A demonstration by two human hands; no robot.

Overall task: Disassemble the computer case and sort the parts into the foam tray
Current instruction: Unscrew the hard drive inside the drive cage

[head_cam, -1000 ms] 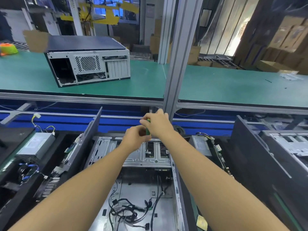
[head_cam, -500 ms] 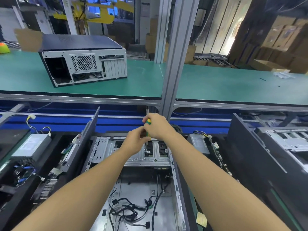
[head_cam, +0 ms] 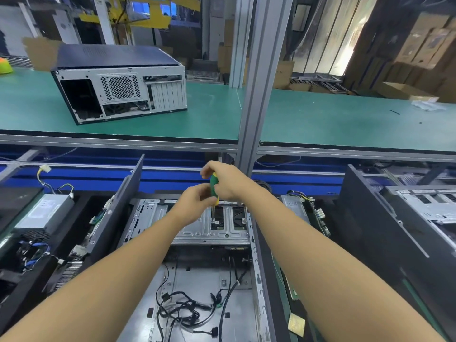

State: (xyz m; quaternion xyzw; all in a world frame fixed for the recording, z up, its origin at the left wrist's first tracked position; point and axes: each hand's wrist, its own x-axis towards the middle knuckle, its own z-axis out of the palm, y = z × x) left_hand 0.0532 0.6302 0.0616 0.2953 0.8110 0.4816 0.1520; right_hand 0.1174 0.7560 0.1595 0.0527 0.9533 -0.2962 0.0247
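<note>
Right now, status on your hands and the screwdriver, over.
Right hand and left hand both hold the green screwdriver. Tip down on the drive cage. Loose cables lie nearer, clear of the tool.

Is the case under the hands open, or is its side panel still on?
Open. No panel covers the computer case: its metal floor, loose black cables and the drive cage under the screwdriver all show from above.

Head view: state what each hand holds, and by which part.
Both hold one screwdriver. The right hand grips the top of its green handle; the left hand pinches the handle's lower, yellow end, just above the shaft.
</note>
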